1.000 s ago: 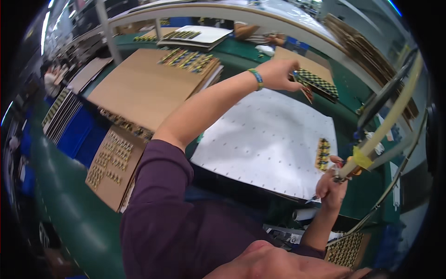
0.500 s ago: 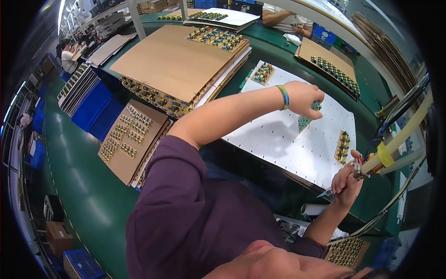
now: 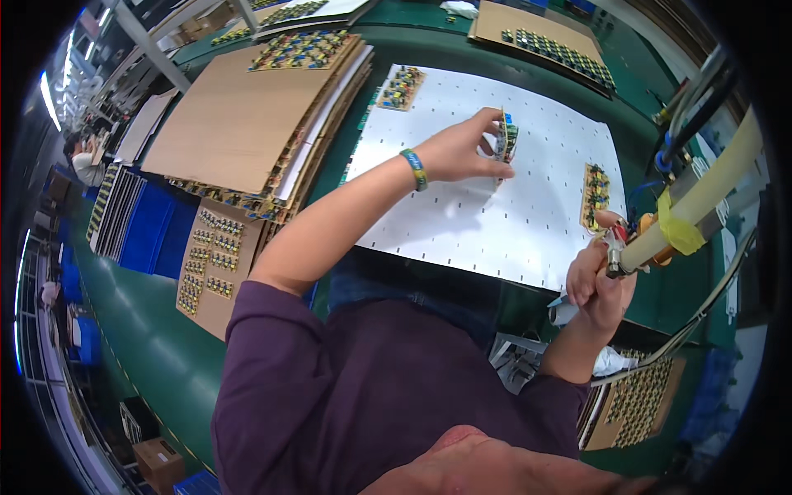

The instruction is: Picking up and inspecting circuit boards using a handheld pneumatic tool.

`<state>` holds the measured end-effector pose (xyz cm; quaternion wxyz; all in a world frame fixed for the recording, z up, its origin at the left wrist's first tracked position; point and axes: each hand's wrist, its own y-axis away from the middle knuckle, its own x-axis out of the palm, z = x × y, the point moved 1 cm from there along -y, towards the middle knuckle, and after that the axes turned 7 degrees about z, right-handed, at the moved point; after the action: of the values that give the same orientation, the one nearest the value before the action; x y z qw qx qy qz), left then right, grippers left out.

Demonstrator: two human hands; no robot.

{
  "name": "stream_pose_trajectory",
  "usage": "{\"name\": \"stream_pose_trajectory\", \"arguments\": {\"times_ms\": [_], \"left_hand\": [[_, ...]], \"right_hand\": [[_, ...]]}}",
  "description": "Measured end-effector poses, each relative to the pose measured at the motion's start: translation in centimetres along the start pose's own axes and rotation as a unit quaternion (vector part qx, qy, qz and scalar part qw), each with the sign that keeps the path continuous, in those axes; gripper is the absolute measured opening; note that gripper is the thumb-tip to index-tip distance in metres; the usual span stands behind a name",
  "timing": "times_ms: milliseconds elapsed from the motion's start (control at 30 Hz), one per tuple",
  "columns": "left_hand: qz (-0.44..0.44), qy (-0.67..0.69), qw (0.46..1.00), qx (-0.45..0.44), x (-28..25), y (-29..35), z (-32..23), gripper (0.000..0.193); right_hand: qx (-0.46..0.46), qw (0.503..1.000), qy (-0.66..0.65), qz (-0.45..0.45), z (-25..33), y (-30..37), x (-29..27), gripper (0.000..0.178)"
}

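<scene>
We're watching a circuit board [image 3: 510, 142] on edge over the white sheet [image 3: 553, 239], the left hand [image 3: 460, 153] pinching it, thumb and fingers! Near right, the right hand [image 3: 601, 289] curls by the taped pipe [image 3: 728, 172]; we can't quite tell its grip. Far left, another board [image 3: 402, 88] lies on the sheet.

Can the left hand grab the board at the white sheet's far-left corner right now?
Probably not yet: the left hand is gripping another circuit board, though nothing seems to block its way to the corner board.
</scene>
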<state>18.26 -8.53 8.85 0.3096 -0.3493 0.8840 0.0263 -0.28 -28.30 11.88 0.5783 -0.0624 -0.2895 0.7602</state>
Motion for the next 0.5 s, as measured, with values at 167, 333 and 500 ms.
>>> {"name": "stream_pose_trajectory", "arguments": {"times_ms": [167, 333, 500], "left_hand": [[0.013, 0.115, 0.993, -0.023, -1.2, 2.4, -1.4, 0.07], [-0.088, 0.45, 0.885, 0.076, -0.4, 10.7, -3.3, 0.076], [-0.069, 0.612, 0.787, -0.015, 2.1, 15.8, -1.3, 0.086]], "right_hand": [[0.013, 1.0, -0.004, 0.001, -0.9, -0.5, 0.9, 0.069], [0.063, 0.998, 0.017, 0.007, -2.4, -1.4, 2.3, 0.069], [0.052, 0.998, 0.048, -0.003, -3.3, -2.6, 4.1, 0.063]]}}
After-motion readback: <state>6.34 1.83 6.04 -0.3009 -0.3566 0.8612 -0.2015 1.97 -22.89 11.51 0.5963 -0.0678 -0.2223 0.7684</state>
